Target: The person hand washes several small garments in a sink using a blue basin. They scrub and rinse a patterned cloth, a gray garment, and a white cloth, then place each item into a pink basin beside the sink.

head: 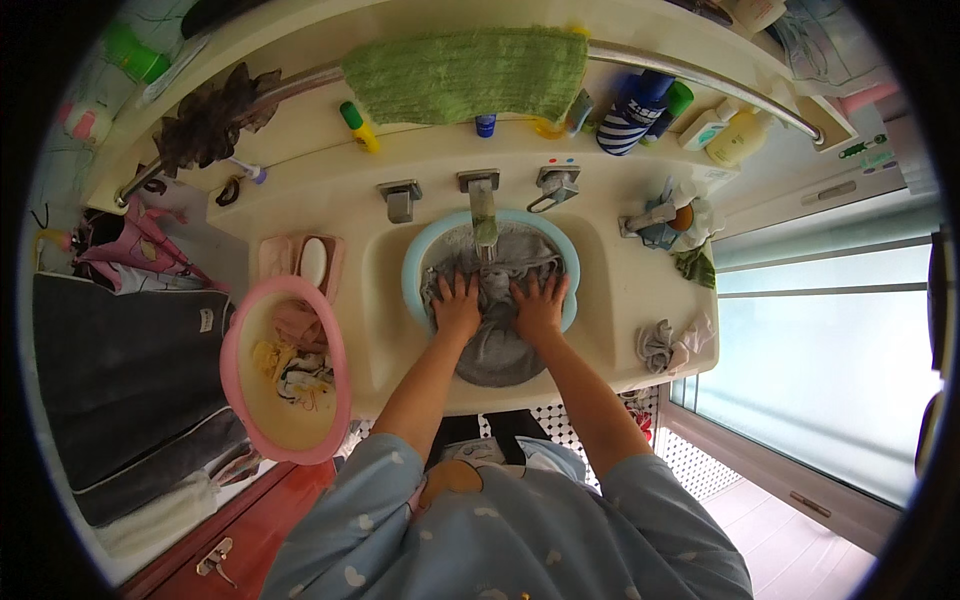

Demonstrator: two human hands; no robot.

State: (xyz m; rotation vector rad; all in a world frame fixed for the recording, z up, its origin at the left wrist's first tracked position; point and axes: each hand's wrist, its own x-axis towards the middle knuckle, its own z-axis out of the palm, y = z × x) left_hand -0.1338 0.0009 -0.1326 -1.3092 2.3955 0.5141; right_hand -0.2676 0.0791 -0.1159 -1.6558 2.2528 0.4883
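Observation:
A light-blue plastic basin point(414, 279) sits in the white sink point(596, 300) under the faucet point(484, 214). Wet grey cloth point(499, 352) fills it, with water around the fabric. My left hand point(456, 306) lies flat on the cloth at the left, fingers spread. On the right side, my right hand point(538, 306) presses on the same cloth, its fingers also apart. Neither hand visibly grips the fabric. Between the hands the cloth is bunched into folds below the spout.
A pink basin point(232, 375) with small garments stands at the left counter edge, near a soap bar point(313, 261) in a pink dish. Small cloths point(671, 345) lie on the right. Above hangs a green towel point(465, 75) on a rail, with bottles point(634, 112) behind.

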